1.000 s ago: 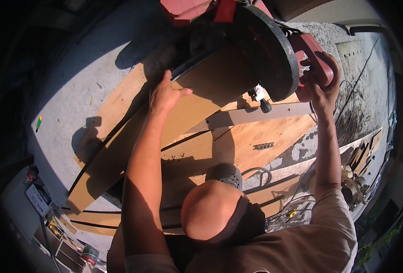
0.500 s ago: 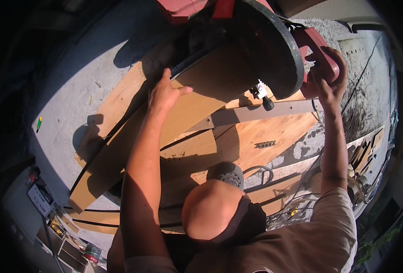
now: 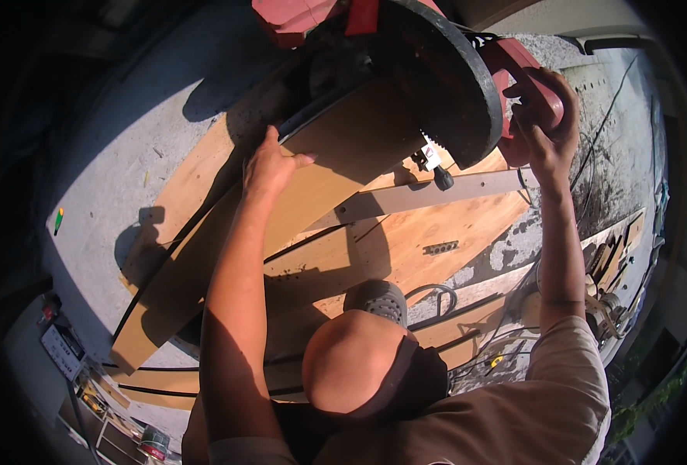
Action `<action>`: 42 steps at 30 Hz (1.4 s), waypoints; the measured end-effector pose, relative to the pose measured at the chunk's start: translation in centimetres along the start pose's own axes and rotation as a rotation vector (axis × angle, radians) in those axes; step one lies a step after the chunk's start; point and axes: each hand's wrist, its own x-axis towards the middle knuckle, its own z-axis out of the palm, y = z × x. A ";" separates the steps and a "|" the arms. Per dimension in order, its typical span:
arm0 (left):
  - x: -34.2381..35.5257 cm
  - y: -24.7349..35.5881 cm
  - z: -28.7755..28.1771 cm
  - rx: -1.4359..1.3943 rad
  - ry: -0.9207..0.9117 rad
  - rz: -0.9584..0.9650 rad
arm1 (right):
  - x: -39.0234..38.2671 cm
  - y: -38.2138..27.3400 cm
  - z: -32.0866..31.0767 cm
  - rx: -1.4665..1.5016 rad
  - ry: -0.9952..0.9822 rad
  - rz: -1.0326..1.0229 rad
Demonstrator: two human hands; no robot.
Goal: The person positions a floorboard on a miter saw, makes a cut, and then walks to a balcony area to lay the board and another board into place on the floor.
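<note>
A long tan wooden board [image 3: 326,177] lies slantwise across a chop saw, its far end in shadow under the saw's large round dark guard [image 3: 485,93]. My left hand [image 3: 272,164] holds the board at its back edge, thumb stretched over the top face and fingers by the dark metal fence [image 3: 316,110]. The undersides of those fingers are hidden. On the right, my right hand [image 3: 554,128] is wrapped round the saw's red handle [image 3: 536,87]. A white clamp part with a black knob [image 3: 443,179] sits beneath the guard. The blade is mostly hidden.
Plywood sheets [image 3: 467,225] and a metal strip with holes [image 3: 440,248] lie under the saw. My shoe [image 3: 382,301] is close to them. Cables and wood offcuts [image 3: 611,260] are at the right. A green-handled tool [image 3: 59,222] lies far left on concrete.
The whole view has shifted slightly, so everything sits a little further left. Both hands keep their holds on the board and the saw handle.
</note>
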 end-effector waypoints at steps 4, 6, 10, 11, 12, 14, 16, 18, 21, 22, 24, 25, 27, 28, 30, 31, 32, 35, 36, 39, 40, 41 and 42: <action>0.1 -0.1 0.2 0.002 -0.007 0.003 | 0.1 -0.5 -0.4 0.013 -0.009 0.006; 0.3 -0.1 0.5 0.011 0.003 -0.001 | 0.8 -0.8 -0.7 0.013 -0.020 0.006; 0.4 0.4 -0.3 0.007 -0.050 -0.017 | 3.5 -2.2 -0.9 0.070 -0.095 0.070; 0.6 0.0 -0.2 0.006 -0.046 -0.018 | 4.1 -2.9 -0.8 0.063 -0.117 0.077; 0.9 -0.6 0.1 -0.015 -0.028 0.016 | 4.8 -3.5 -0.6 0.056 -0.138 0.085; 0.8 -0.3 0.2 -0.040 -0.014 0.055 | 5.7 -4.3 -0.4 0.047 -0.112 0.077; 0.7 0.0 0.1 -0.003 0.028 0.042 | 6.5 -4.3 -0.8 0.053 -0.142 0.140; 0.8 0.1 0.1 0.003 0.022 0.037 | 7.2 -4.3 -0.7 0.049 -0.180 0.106; 0.8 -0.1 0.1 0.000 0.011 0.034 | 7.8 -4.9 -0.8 0.043 -0.196 0.138; 0.9 0.0 0.1 -0.010 0.011 0.037 | 7.8 -4.7 -1.0 0.042 -0.195 0.137; 1.0 0.1 0.1 -0.017 0.004 0.048 | 7.8 -4.3 -1.2 0.029 -0.190 0.072; 0.8 0.1 0.1 -0.023 -0.004 0.052 | 7.8 -4.6 -0.8 0.031 -0.190 0.074; 0.7 0.0 0.0 -0.026 -0.013 0.027 | 8.2 -5.7 0.4 -0.030 -0.072 0.147; 0.7 0.1 0.0 -0.032 -0.023 0.009 | 8.3 -5.8 0.4 -0.031 -0.071 0.149; 0.8 -0.1 0.2 -0.033 -0.011 0.013 | 8.4 -6.0 0.3 -0.030 -0.118 0.140; 0.8 0.1 0.2 -0.036 0.003 0.020 | 8.3 -7.2 0.4 0.047 -0.170 0.153; 0.8 0.1 0.2 -0.036 0.000 0.020 | 8.4 -7.0 0.5 0.045 -0.170 0.155; 0.6 0.3 0.0 -0.050 -0.015 0.030 | 8.7 -6.7 0.9 -0.037 -0.073 0.190; 0.5 0.3 0.0 -0.053 -0.008 0.023 | 8.6 -7.1 1.3 -0.061 -0.064 0.165; 0.7 0.4 0.0 -0.043 -0.016 0.002 | 8.4 -5.5 0.7 -0.036 -0.053 0.124; 0.9 0.2 0.0 -0.023 -0.030 -0.009 | 8.1 -4.7 0.7 0.014 -0.044 0.111; 1.1 -0.1 0.1 -0.026 -0.029 -0.015 | 7.7 -4.6 1.6 0.013 -0.012 -0.016; 1.3 -0.4 0.3 -0.032 -0.018 -0.006 | 7.5 -4.0 0.8 0.016 -0.017 -0.015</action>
